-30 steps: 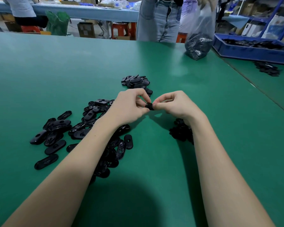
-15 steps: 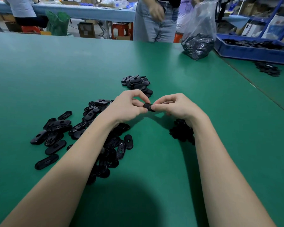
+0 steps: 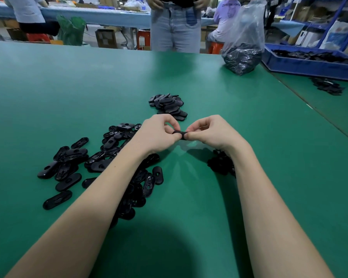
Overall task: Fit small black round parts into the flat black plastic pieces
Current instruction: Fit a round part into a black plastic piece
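Observation:
Above the green table (image 3: 259, 177), my left hand (image 3: 158, 134) and my right hand (image 3: 208, 131) meet and both pinch one flat black plastic piece (image 3: 180, 135) between their fingertips. Any round part in it is hidden by my fingers. A spread of loose flat black oval pieces (image 3: 72, 163) lies on the left, partly under my left forearm. A small heap of black round parts (image 3: 219, 163) sits beside my right wrist. Another pile of flat black pieces (image 3: 169, 105) lies just beyond my hands.
A clear plastic bag of black parts (image 3: 242, 55) stands at the far right of the table. A blue tray (image 3: 309, 63) with more black pieces sits on the neighbouring table. A person in jeans (image 3: 175, 27) stands at the far edge.
My hands stay together on the piece, with my fingers shifting slightly on it. The person at the far edge let go of the plastic bag, which now stands on the table.

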Available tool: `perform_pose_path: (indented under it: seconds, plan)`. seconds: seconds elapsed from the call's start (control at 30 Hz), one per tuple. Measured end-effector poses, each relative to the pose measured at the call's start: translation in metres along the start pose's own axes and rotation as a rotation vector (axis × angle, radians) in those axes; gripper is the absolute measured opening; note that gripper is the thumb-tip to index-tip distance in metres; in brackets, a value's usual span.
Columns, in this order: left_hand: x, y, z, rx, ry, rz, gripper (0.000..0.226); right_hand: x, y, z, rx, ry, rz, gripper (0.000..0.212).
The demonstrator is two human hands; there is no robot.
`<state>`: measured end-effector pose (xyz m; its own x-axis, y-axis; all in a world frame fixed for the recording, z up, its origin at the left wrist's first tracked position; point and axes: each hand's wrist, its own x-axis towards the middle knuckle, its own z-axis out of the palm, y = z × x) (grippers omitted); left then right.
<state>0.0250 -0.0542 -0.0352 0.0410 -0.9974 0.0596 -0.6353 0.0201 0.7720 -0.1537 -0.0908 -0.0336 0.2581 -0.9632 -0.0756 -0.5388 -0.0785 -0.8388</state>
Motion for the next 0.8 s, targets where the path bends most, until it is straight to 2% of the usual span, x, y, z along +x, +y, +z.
perform_pose_path:
  seconds: [0.43,0.8]
  plan:
    - [0.0018,-0.0033,0.0020,0.046,-0.002,0.019,0.010,0.0003,0.0037,0.0023,-0.065,0.022,-0.019,0.011]
    - [0.0023,-0.0060,0.0078,-0.006,0.002,-0.045,0.004,0.0015,0.0029,0.0084,-0.084,0.059,-0.035,0.011]
